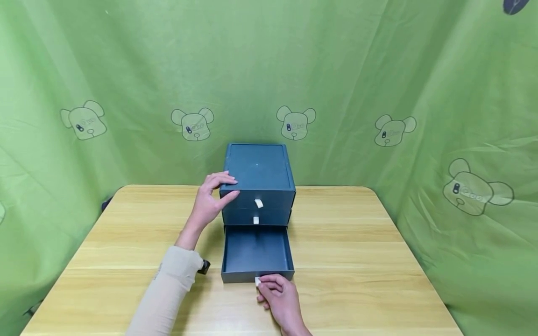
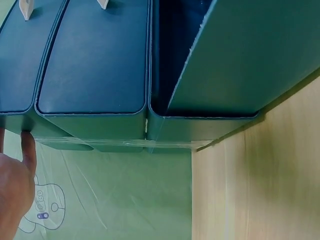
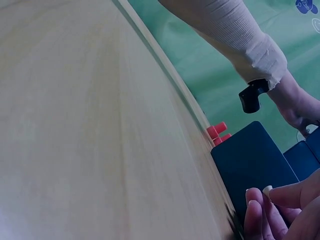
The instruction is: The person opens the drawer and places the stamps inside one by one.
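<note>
A dark blue drawer cabinet point(image 1: 258, 165) stands on the table, with three drawers stacked one above another. Its bottom drawer point(image 1: 257, 249) is pulled out and its visible floor is bare. The two upper drawers are closed, each with a small white pull tab. My left hand point(image 1: 212, 196) rests on the cabinet's upper left corner, fingers on the top and thumb against the front edge. At the bottom drawer's front, my right hand point(image 1: 280, 298) pinches the white pull tab point(image 1: 258, 281) between thumb and fingers. The right wrist view shows this tab point(image 3: 267, 191) at the fingertips.
The light wooden table point(image 1: 357, 261) extends to both sides of the cabinet. A green curtain point(image 1: 248, 70) with bear-head prints hangs behind and around it. In the right wrist view, a red object point(image 3: 217, 131) shows past the drawer. A black device point(image 1: 204, 267) sits at the left sleeve's cuff.
</note>
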A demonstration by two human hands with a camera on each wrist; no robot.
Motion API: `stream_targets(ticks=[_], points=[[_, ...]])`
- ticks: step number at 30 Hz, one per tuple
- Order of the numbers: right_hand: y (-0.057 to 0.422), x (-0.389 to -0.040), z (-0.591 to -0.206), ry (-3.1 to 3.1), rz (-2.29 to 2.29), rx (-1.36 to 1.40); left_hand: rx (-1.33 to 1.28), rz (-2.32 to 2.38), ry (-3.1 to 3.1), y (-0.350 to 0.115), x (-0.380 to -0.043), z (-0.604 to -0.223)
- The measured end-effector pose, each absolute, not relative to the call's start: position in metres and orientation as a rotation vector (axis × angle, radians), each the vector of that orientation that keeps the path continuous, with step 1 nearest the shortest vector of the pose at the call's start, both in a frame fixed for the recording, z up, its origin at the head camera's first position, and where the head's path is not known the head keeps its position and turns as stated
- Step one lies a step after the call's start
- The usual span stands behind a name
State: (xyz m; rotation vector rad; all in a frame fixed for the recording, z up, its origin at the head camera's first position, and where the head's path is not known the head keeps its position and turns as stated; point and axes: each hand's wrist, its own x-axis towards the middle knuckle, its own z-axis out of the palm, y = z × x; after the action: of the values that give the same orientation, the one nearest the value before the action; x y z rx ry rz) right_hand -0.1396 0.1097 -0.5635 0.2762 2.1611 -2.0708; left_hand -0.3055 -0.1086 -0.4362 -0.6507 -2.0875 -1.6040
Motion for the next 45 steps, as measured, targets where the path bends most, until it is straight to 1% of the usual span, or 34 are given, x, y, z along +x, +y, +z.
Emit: stream_targets(ticks=[8,14,17,24,29,35,45], points=[[0.111,-0.138,-0.563,2.145,-2.085,0.282,-0.68,-1.674,-2.147,-0.117,-0.315,-0.449],[0.111,-0.14,-0.564,2.156,-2.063,0.3,-0.666,-1.842,-2.062,-0.14,-0.318,-0.458],[0.112,-0.14,-0.565,2.156,-2.056,0.307,-0.6,-1.815,-2.088,-0.158,-0.317,-0.465],[0.113,-0.138,-0.563,2.139,-2.079,0.295,-0.408,-1.54,-2.478,-0.203,-0.307,-0.504],[0.111,-0.138,-0.563,2.122,-2.09,0.285,-0.316,-1.399,-2.658,-0.226,-0.296,-0.534],[0.11,-0.14,-0.565,2.143,-2.061,0.288,-0.227,-1.288,-2.807,-0.233,-0.288,-0.552],[0.109,-0.143,-0.564,2.162,-2.042,0.292,-0.197,-1.198,-2.879,-0.232,-0.293,-0.555]])
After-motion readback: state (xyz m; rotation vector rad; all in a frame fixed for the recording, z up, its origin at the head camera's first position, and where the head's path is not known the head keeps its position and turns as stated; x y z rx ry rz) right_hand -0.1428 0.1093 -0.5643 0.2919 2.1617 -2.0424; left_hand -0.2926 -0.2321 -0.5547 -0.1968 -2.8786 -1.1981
